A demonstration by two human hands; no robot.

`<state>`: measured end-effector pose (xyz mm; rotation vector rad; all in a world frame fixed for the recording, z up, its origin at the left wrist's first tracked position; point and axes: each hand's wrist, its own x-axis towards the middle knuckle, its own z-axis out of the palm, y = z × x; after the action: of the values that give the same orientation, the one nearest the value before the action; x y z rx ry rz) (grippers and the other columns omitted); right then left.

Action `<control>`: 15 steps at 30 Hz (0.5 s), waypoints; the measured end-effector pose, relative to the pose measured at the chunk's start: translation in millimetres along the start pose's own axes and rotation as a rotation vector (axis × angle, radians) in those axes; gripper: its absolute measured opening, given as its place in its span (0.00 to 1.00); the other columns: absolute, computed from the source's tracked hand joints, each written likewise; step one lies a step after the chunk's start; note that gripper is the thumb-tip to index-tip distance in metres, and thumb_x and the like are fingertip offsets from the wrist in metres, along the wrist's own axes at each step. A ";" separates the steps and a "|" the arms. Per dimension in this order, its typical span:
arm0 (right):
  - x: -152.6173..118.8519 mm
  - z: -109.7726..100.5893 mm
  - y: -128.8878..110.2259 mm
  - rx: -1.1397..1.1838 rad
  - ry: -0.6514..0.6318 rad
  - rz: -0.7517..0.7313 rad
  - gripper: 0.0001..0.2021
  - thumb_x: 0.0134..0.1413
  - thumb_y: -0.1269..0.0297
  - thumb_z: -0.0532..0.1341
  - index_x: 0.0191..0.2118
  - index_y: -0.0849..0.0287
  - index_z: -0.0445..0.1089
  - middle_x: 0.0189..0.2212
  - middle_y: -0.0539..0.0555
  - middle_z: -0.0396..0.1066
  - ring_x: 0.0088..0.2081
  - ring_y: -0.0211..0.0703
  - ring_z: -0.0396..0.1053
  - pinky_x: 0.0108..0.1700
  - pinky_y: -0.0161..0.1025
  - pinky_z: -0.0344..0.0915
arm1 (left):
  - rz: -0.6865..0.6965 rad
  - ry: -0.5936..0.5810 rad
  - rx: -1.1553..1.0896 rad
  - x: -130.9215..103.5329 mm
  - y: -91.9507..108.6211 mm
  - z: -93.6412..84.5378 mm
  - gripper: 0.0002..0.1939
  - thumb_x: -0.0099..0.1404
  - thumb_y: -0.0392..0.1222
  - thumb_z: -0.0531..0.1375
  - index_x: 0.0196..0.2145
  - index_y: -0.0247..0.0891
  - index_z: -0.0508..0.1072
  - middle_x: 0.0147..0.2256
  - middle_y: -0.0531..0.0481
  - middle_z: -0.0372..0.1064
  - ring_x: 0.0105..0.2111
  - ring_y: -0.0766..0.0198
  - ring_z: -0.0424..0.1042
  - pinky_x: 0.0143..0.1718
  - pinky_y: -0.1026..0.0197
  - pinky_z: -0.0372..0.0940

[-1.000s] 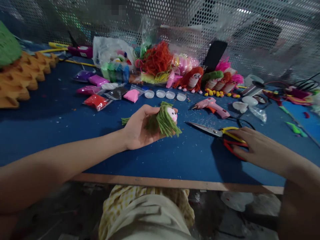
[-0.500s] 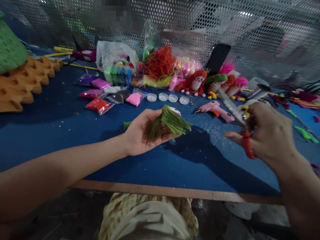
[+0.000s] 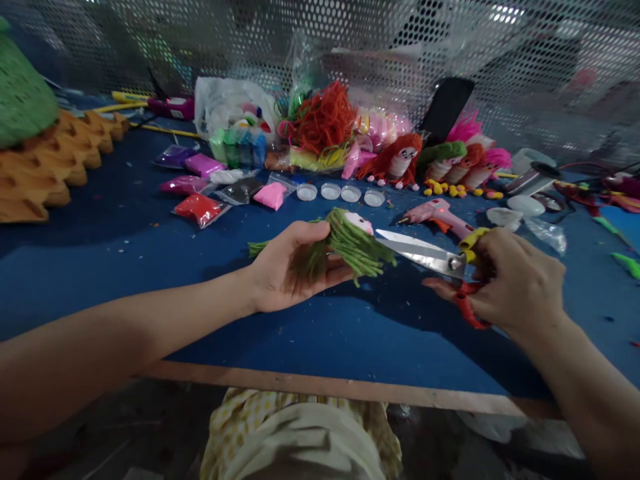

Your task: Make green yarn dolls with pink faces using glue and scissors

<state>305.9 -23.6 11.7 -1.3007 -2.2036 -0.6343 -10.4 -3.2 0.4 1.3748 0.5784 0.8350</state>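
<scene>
My left hand [image 3: 295, 267] holds a small doll [image 3: 357, 247] with green yarn hair and a pale face. The thumb presses on the hair while the strands hang over the fingers toward the right. Part of the doll is hidden in the palm. In my right hand [image 3: 523, 280] is a pair of scissors [image 3: 425, 253] with one yellow and one red handle. The blades point left, their tips close to the doll's face and the ends of its hair; whether they touch, I cannot tell.
A pink glue gun [image 3: 437, 212] lies behind the scissors. Finished yarn-haired dolls [image 3: 403, 160] stand along the back, beside a heap of orange yarn [image 3: 327, 120]. Small clear lids [image 3: 330, 192] and bags of coloured clay [image 3: 200, 208] lie mid-table. An orange egg tray [image 3: 65, 167] sits at left.
My right hand has moved left and brought the scissors down from a raised angle to nearly level, close to the doll. The doll has turned slightly, showing more of its face.
</scene>
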 end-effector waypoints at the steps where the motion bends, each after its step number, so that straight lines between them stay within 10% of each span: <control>1: -0.5 1.2 0.4 -0.004 -0.002 -0.003 0.28 0.54 0.31 0.60 0.31 0.51 0.52 0.21 0.46 0.57 0.22 0.39 0.58 0.23 0.37 0.51 | 0.006 -0.005 0.012 0.0 -0.2 0.0 0.22 0.78 0.46 0.45 0.56 0.40 0.74 0.49 0.44 0.82 0.54 0.53 0.80 0.52 0.49 0.79; 15: 0.9 2.3 -3.9 0.001 -0.007 -0.003 0.30 0.54 0.27 0.56 0.29 0.51 0.52 0.19 0.49 0.61 0.21 0.39 0.61 0.22 0.36 0.51 | -0.112 -0.011 -0.245 -0.3 -2.5 0.7 0.16 0.71 0.51 0.54 0.51 0.43 0.72 0.54 0.47 0.79 0.58 0.55 0.78 0.55 0.53 0.77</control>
<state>301.7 -23.3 10.0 -1.3017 -2.2109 -0.6312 -9.6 -3.9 -2.0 1.1133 0.5213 0.7794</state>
